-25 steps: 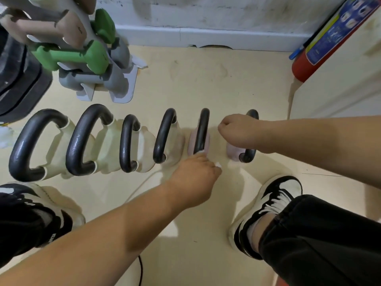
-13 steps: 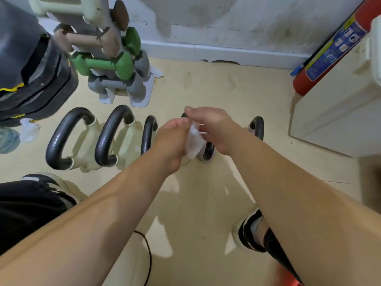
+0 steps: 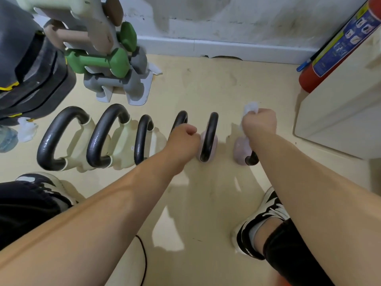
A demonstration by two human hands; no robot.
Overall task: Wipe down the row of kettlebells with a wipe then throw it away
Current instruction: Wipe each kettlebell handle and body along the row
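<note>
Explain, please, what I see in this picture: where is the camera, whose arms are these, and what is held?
There is no machine, only a person. The camera sits on the person's head and looks down, so both arms enter from below. On the floor stand six kettlebells in a row. The right hand grips a white wipe over the rightmost pink kettlebell. The left hand is curled at the handle of the fourth kettlebell from the left; whether it grips it, I cannot tell.

I see a cream floor carrying six kettlebells in a row, a dumbbell rack behind, a black cable nearer.
</note>
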